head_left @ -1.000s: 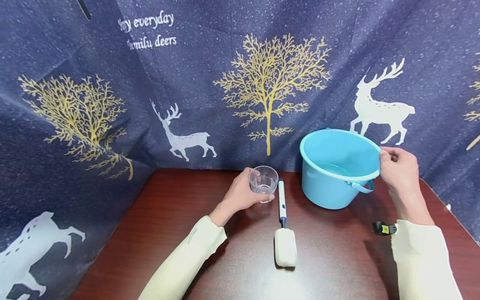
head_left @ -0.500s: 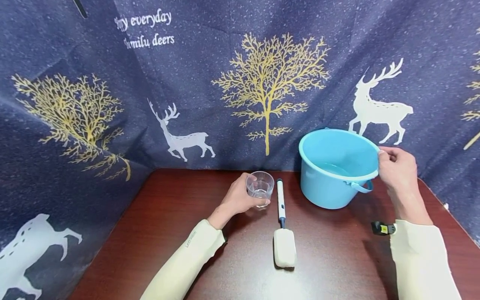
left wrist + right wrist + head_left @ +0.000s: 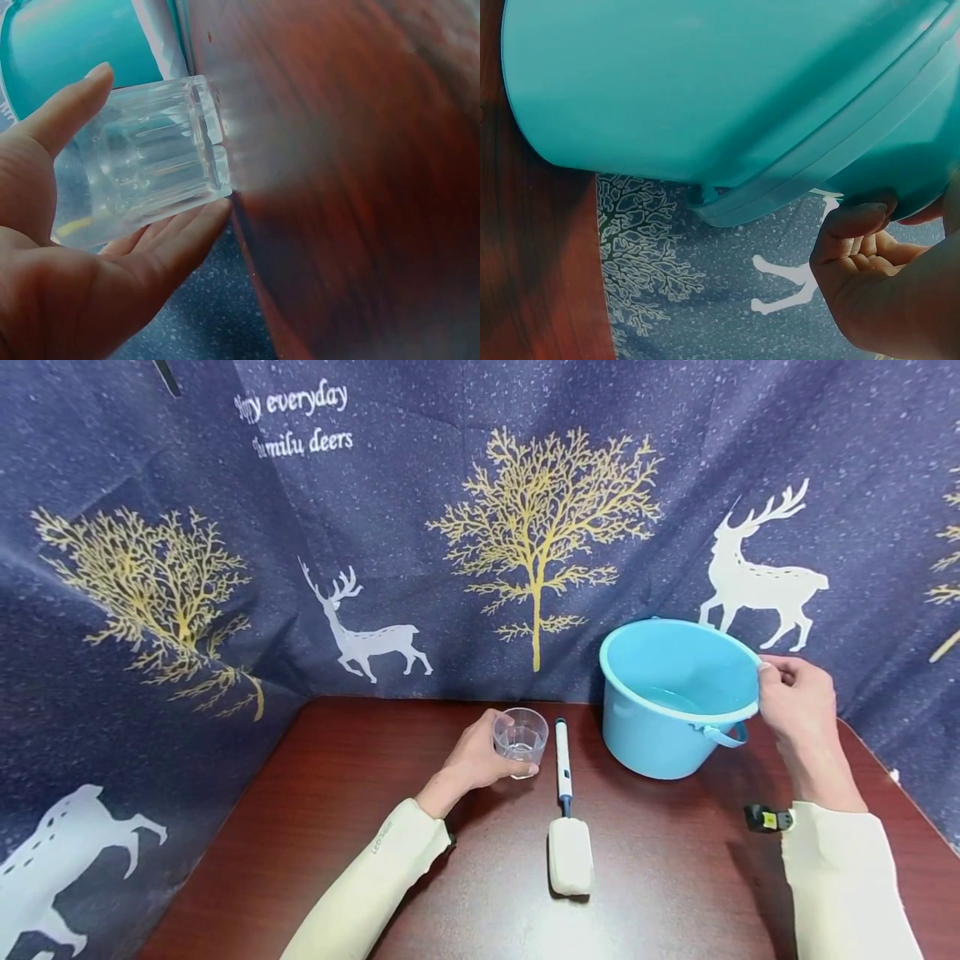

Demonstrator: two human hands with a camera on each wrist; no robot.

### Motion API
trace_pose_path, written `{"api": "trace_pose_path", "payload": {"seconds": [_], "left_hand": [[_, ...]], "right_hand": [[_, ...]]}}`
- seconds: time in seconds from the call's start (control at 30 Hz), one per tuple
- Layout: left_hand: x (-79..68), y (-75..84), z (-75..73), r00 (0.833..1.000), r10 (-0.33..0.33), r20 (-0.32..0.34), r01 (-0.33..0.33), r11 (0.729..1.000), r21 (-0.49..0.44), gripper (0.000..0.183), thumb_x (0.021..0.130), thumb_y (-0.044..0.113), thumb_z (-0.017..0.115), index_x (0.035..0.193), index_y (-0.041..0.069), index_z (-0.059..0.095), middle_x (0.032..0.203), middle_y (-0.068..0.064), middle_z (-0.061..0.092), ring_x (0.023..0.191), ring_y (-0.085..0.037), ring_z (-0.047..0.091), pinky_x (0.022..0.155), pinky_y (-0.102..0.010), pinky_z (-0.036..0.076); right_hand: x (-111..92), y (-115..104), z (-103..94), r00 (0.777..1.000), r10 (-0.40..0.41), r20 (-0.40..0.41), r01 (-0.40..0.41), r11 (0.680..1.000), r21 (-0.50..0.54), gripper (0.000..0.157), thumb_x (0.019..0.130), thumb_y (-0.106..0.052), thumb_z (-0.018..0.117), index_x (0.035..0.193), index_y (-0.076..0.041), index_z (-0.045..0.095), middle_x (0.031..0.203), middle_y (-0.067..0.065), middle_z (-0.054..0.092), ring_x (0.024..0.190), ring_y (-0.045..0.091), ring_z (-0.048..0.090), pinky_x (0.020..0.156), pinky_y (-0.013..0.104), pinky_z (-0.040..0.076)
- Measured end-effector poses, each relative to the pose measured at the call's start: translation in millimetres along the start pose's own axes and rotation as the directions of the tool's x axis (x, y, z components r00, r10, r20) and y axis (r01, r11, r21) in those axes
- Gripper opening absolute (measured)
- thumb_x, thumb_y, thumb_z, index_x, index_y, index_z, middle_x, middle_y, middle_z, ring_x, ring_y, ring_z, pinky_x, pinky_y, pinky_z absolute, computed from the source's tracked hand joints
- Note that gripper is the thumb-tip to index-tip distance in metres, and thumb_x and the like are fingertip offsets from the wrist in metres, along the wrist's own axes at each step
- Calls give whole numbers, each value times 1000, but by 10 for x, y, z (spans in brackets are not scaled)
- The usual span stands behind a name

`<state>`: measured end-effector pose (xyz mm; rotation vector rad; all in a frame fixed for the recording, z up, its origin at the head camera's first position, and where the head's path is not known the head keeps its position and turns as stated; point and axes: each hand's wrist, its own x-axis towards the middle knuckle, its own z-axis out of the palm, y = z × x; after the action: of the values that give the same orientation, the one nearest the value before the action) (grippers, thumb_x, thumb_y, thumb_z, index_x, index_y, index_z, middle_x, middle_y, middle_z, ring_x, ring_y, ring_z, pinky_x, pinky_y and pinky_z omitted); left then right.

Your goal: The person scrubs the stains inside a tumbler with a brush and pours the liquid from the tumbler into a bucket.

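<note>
My left hand (image 3: 480, 756) holds a clear drinking glass (image 3: 522, 735), thumb on the near side and fingers round the far side. The glass stands upright, its thick ribbed base right at the wooden tabletop in the left wrist view, where the thumb (image 3: 71, 105) and fingers lie along its two sides. On the right, a light blue bucket (image 3: 652, 739) sits by the back of the table, its handle hanging down at the front. My right hand (image 3: 798, 693) pinches the bucket's right rim between thumb and fingers; in the right wrist view the fingertips partly hide behind the rim.
Between glass and bucket lies a sponge brush (image 3: 570, 856), its white-and-blue handle pointing to the back and its white sponge head to the front. A dark blue cloth (image 3: 465, 527) with deer and trees hangs behind the brown table (image 3: 360, 777).
My left hand has brought the glass down and slightly left, nearer the tabletop and a little farther from the brush. The right hand and the bucket have stayed put.
</note>
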<state>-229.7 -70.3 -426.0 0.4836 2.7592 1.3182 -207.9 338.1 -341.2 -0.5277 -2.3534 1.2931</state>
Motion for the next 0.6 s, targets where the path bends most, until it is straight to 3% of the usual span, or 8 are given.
{"api": "trace_pose_path", "payload": {"seconds": [0.4,0.6], "left_hand": [[-7,-28,8,1000,-21,10,21,1000,-9,84,73,33,100,139,9,53,125,-9,67,117,-27,64,101,-44,52],[-13,-35,11,999,-32,17,32,999,-23,87,75,34,99,142,9,51,128,-9,67,120,-28,63,103,-45,52]], "right_hand": [[3,5,8,1000,1,-16,-1,1000,-12,51,109,-30,44,143,4,61,88,-11,58,71,-1,55,59,15,47],[6,12,12,1000,-1,-18,1,1000,2,51,109,-29,44,143,4,62,79,-21,55,69,-3,54,59,14,47]]}}
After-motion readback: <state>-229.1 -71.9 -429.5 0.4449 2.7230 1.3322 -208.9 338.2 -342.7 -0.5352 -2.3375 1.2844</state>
